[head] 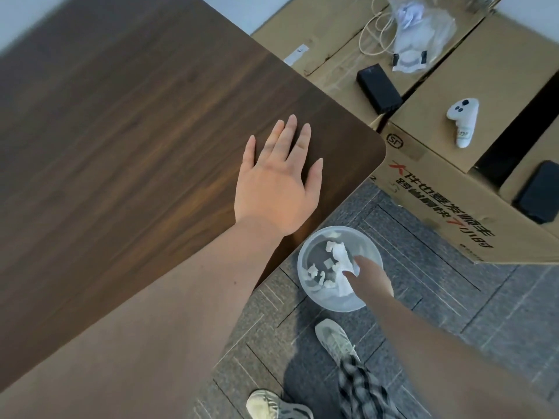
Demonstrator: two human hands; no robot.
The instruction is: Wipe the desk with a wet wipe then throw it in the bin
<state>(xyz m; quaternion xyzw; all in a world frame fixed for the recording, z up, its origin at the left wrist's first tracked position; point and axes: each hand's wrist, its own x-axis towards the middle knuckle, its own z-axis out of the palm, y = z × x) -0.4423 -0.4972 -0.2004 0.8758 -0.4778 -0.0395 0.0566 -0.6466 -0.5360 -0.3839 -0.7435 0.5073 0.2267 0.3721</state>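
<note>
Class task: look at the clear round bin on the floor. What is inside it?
Inside the bin: scraps of white paper or tissue, plus the wipe pinched by the right hand. The hand covers part of the bin's inside.

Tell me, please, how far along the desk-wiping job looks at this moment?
Nearly finished. The wipe is off the desk, where the left hand rests flat. The right hand pinches the crumpled wet wipe over the translucent bin. Only letting go remains.

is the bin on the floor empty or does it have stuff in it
Not empty. The translucent bin holds several crumpled white scraps, and the right hand holds a white wipe over it.
</note>
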